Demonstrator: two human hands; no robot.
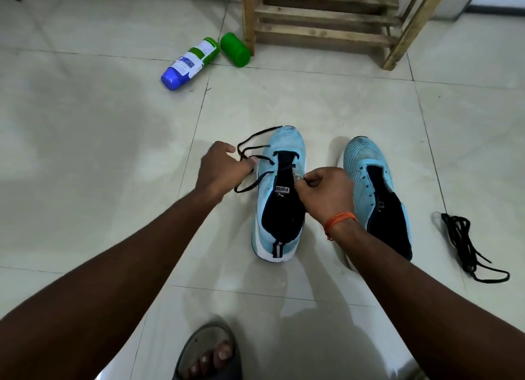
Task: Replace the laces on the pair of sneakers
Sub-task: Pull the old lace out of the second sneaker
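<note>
Down on the tiled floor (99, 123), two light-blue sneakers stand side by side, toes pointing away from the person. The left sneaker (284, 146) sits near the middle of the floor. A black lace (250, 184) crosses its lowest eyelets and spills in loose loops off its left side. The left hand (224, 166) is just left of that sneaker's toe, fingers curled round the loops. The right hand (324, 189) hovers over the shoe's right eyelet row beside the dark tongue, thumb and fingertips pinching something small there; whether that is the lace end or the eyelet edge cannot be told. An orange thread band (339, 219) circles that wrist. The right sneaker (366, 158), just beyond that hand, shows bare eyelets. A second black lace (463, 243) lies bunched toward the floor's right edge. Toward the far edge lie a blue-and-green bottle (190, 62) on its side and a green cap (235, 49), next to a wooden frame (324, 32).
</note>
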